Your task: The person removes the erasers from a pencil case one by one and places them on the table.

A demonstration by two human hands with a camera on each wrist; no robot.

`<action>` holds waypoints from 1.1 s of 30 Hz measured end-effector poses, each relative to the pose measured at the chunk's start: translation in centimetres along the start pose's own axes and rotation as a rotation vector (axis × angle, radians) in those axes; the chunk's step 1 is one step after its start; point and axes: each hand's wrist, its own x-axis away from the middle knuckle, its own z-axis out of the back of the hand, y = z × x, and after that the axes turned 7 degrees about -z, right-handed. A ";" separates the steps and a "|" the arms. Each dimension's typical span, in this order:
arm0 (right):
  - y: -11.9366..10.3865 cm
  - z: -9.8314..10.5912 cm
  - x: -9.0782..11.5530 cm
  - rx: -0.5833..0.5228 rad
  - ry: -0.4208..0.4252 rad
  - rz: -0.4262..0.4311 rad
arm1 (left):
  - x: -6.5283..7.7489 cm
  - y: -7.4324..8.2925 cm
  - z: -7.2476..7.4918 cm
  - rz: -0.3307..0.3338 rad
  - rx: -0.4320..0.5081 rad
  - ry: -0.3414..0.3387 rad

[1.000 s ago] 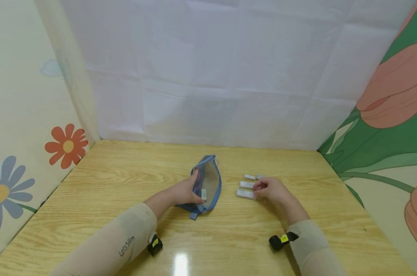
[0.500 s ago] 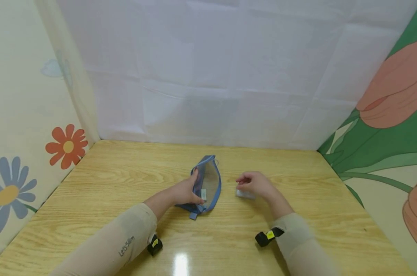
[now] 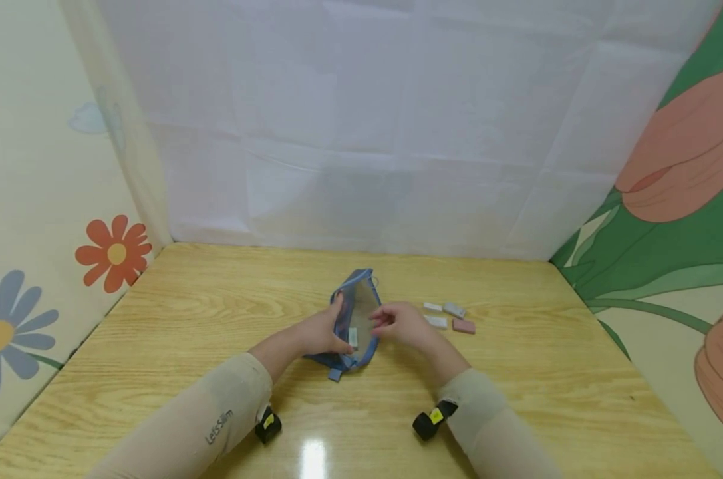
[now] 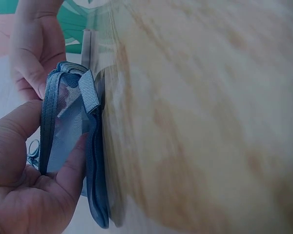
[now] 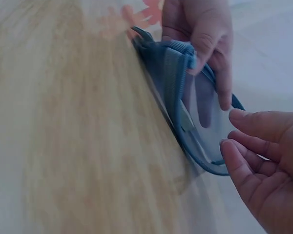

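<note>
A blue-edged mesh zip pouch [image 3: 364,307] stands with its mouth open in the middle of the table. My left hand [image 3: 319,332] grips it from the left, thumb and fingers at the rim. Inside lies a small pale block [image 3: 352,337], partly visible through the mesh. My right hand [image 3: 400,324] is at the pouch's right rim, fingertips over the opening. In the right wrist view its thumb and fingers [image 5: 239,165] curve loosely with a gap, and nothing shows between them. The left wrist view shows the pouch's zip edge [image 4: 49,122] beside my left fingers.
Right of my right hand lie small blocks: a white one [image 3: 433,307], a grey one [image 3: 454,310], another white one [image 3: 436,322] and a pink one [image 3: 463,326]. The wooden table [image 3: 235,286] meets a white cloth backdrop [image 3: 361,166]; painted walls stand at both sides.
My right hand has moved left from the blocks to the pouch mouth, uncovering the grey and pink blocks. The front white block has gone from sight. My left hand and the pouch stay put.
</note>
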 end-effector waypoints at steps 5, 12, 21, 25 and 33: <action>-0.4 -1.3 -0.5 0.046 -0.054 -0.009 | 0.0 -0.1 0.0 -0.012 0.004 -0.003; -0.7 -2.2 -0.6 0.092 -0.096 -0.039 | 0.0 -0.1 0.1 -0.013 0.056 -0.004; -0.8 -2.8 -0.8 0.171 -0.064 -0.028 | 0.1 0.0 0.2 -0.005 0.036 -0.014; -0.8 -3.0 -0.9 0.200 -0.051 -0.031 | 0.1 0.0 0.2 -0.005 0.039 -0.016; -0.7 -3.0 -0.9 0.192 -0.014 -0.017 | 0.1 0.0 0.1 -0.010 0.041 -0.008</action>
